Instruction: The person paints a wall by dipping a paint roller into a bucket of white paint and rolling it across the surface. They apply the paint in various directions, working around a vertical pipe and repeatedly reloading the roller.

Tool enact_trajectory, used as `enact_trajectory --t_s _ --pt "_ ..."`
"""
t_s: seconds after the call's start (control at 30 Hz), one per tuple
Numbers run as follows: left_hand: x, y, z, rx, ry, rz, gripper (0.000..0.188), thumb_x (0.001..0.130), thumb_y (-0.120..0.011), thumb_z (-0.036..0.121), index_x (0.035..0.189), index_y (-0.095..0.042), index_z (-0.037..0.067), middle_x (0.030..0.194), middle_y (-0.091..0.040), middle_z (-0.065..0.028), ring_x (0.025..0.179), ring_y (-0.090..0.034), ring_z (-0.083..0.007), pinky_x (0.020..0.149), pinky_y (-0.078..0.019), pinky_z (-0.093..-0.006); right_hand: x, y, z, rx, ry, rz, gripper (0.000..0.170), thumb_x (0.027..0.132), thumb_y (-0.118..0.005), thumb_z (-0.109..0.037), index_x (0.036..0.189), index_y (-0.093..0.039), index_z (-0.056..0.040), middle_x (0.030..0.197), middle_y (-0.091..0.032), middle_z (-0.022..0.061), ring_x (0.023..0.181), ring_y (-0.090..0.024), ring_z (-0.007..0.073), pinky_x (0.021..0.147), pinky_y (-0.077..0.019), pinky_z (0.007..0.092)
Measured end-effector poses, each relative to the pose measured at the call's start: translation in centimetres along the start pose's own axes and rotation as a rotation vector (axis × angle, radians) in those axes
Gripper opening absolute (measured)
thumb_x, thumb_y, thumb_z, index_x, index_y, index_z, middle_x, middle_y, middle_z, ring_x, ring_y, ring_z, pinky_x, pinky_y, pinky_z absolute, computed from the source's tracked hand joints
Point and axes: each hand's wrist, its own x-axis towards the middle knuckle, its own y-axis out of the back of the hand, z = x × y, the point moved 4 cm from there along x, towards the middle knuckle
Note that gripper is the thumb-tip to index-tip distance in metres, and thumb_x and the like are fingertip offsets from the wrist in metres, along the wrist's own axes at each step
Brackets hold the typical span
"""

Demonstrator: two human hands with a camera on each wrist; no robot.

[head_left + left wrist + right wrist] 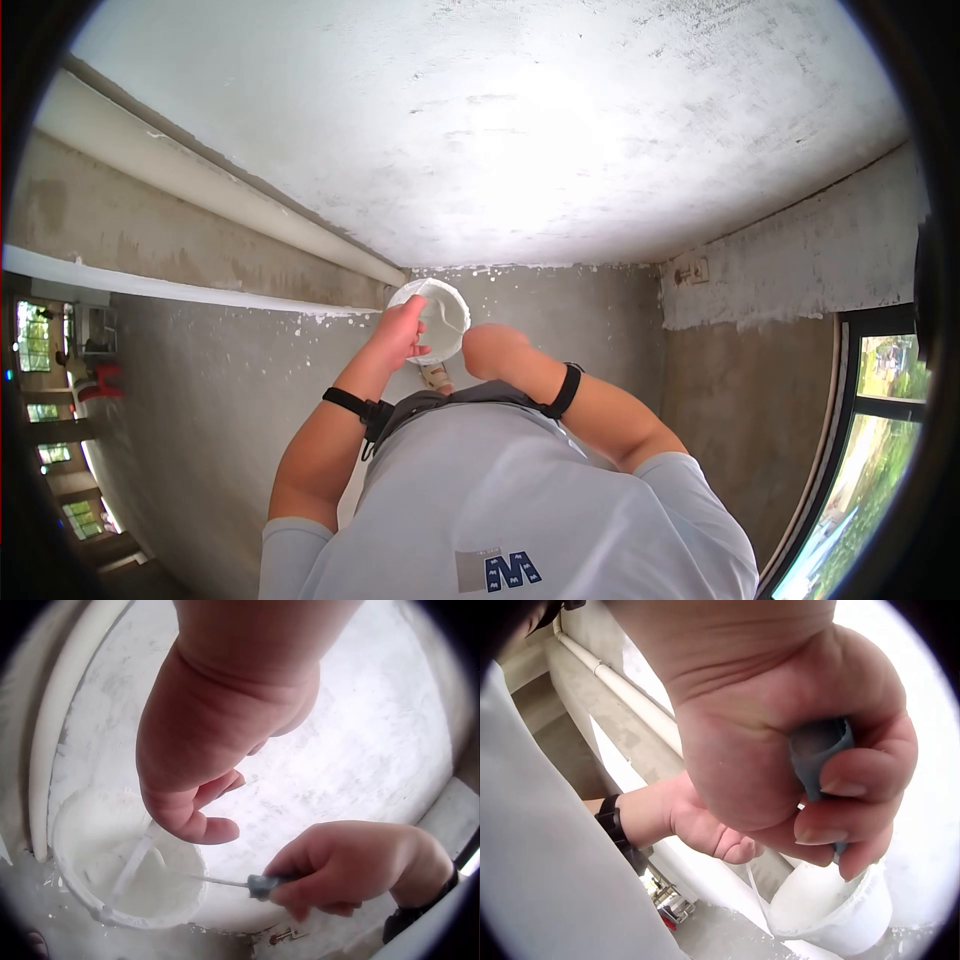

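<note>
A white bucket [462,300] with wet white material inside hangs from my left hand [400,333]; its pale strap handle [133,864] runs up to the curled fingers of that hand [191,769]. My right hand [496,352] is beside the bucket, at its right. In the left wrist view this hand [349,866] grips the blue-grey handle of a tool [262,886], whose thin metal shaft points into the bucket. The right wrist view shows my right hand [757,742] with its fingers wrapped round that handle [819,761]; the tool's far end is hidden in the white material.
A white-coated wall surface [500,130] fills the upper view. A pale pipe [220,185] runs along the left. White spatters dot the grey floor [250,400] near a sandalled foot [436,377]. A dark-framed window [885,400] is at the right.
</note>
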Motion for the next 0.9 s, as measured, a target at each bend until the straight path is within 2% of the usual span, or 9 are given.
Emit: enact_trajectory --t_s 0.4,0.57,0.7,0.8,0.87,0.9 --pt "0.0 1.3 -0.8 -0.073 0.007 0.059 0.042 0.092 -0.061 0.045 0.107 -0.056 0.006 0.087 -0.049 -0.0043 0.064 -0.046 -0.0132 0.068 -0.0570 -0.0413 1.0 -1.3 0.3 -0.056 0.057 0.004 0.023 0.082 -0.057 -0.005 0.095 -0.076 0.0000 0.101 -0.073 0.0232 0.098 -0.071 0.0389 0.080 -0.0573 0.0486" --pt "-0.3 1.1 -1.4 -0.088 0.015 0.040 0.042 0.092 -0.061 0.046 0.106 -0.057 0.007 0.087 -0.049 -0.0044 0.064 -0.046 -0.0132 0.069 -0.0569 -0.0415 -0.4 -0.1 -0.8 -0.051 0.032 -0.010 0.023 0.082 -0.056 -0.005 0.093 -0.076 0.0000 0.096 -0.073 0.0218 0.090 -0.073 0.0385 0.075 -0.0578 0.0487" --pt "-0.6 0.9 -1.3 -0.087 0.006 0.030 0.040 0.091 -0.060 0.046 0.105 -0.058 0.008 0.085 -0.049 -0.0037 0.063 -0.046 -0.0133 0.068 -0.0565 -0.0424 1.0 -1.6 -0.6 -0.003 0.020 0.017 0.023 0.083 -0.056 -0.004 0.094 -0.075 0.0000 0.095 -0.074 0.0207 0.086 -0.074 0.0375 0.073 -0.0584 0.0478" --pt "-0.7 1.2 -1.2 -0.088 -0.007 0.052 0.040 0.091 -0.060 0.047 0.103 -0.058 0.009 0.083 -0.048 -0.0030 0.062 -0.045 -0.0133 0.068 -0.0563 -0.0425 2.1 -2.7 -0.4 -0.068 0.085 0.081 0.023 0.084 -0.055 -0.004 0.094 -0.075 -0.0002 0.095 -0.074 0.0201 0.087 -0.074 0.0353 0.073 -0.0589 0.0462" --pt "-0.6 1.4 -1.4 -0.088 -0.007 0.070 0.039 0.091 -0.060 0.047 0.102 -0.058 0.009 0.082 -0.048 -0.0026 0.062 -0.045 -0.0132 0.067 -0.0562 -0.0423 1.2 -1.9 -0.9 -0.044 -0.016 -0.057 0.023 0.091 -0.059 -0.013 0.103 -0.076 -0.0026 0.112 -0.073 0.0188 0.104 -0.071 0.0360 0.085 -0.0577 0.0461" --pt "-0.4 1.5 -1.5 -0.092 -0.009 0.077 0.040 0.092 -0.059 0.047 0.102 -0.058 0.009 0.081 -0.048 -0.0025 0.062 -0.045 -0.0132 0.067 -0.0562 -0.0422 0.8 -1.7 -1.1 -0.043 -0.019 -0.054 0.023 0.091 -0.059 -0.013 0.103 -0.076 -0.0026 0.112 -0.073 0.0188 0.104 -0.071 0.0360 0.085 -0.0577 0.0461"
